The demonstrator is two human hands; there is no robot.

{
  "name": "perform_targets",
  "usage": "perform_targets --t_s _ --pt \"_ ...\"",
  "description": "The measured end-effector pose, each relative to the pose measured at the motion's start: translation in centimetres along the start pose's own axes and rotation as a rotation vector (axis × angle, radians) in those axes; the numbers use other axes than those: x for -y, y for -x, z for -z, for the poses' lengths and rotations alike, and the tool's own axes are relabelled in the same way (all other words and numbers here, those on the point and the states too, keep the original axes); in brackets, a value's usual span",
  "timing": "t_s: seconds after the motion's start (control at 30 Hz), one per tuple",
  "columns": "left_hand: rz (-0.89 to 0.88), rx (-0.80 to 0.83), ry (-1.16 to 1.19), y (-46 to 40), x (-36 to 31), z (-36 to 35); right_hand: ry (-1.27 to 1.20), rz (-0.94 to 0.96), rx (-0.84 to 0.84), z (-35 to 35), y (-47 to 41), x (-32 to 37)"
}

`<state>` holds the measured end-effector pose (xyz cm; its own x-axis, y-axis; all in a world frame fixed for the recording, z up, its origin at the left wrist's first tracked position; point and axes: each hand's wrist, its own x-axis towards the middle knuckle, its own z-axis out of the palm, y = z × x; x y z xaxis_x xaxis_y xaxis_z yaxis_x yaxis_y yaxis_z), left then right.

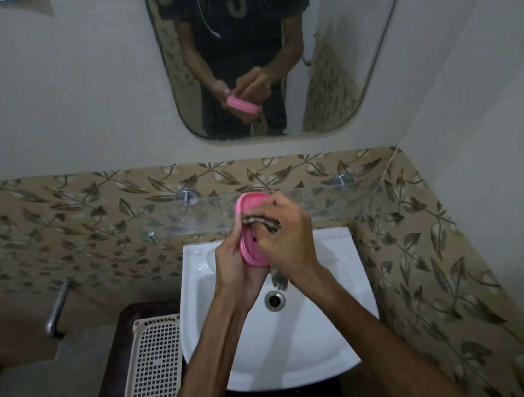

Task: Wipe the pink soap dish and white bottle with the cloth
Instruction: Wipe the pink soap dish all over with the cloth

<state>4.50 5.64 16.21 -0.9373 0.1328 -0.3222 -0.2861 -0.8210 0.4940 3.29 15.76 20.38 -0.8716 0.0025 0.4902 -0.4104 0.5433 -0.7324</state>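
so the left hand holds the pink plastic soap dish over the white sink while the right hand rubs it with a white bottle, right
Not quite: in the head view the right hand rubs with a dark patterned cloth, not a bottle. The left hand does hold the pink plastic soap dish over the white sink.

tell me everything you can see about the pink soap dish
The pink soap dish is an oval, smooth, plastic-looking piece with a raised rim, tilted on edge above the white sink, in front of the glass shelf. The left hand grips its lower left side. The right hand presses a dark patterned cloth across its middle, hiding much of it. The mirror also shows it held in both hands.
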Motion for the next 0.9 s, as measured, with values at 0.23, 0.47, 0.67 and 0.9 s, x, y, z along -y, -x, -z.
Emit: perform_targets --t_s 0.23,0.47,0.67,0.9 --pt "-0.073 -0.009 -0.119 0.5 0.2 -0.1 0.277 -0.056 -0.004 0.3 -1.6 -0.5" --pt "-0.115 -0.075 -0.173 -0.4 -0.7 -0.1 0.313 -0.233 0.275 0.5 1.9 -0.8" --pt "-0.107 -0.121 -0.213 -1.4 0.0 0.3 -0.034 -0.379 0.303 0.3 2.7 -1.7" --pt "-0.077 -0.148 -0.220 -1.8 0.6 -0.6 -0.779 -0.789 0.031 0.5 2.7 -1.8"
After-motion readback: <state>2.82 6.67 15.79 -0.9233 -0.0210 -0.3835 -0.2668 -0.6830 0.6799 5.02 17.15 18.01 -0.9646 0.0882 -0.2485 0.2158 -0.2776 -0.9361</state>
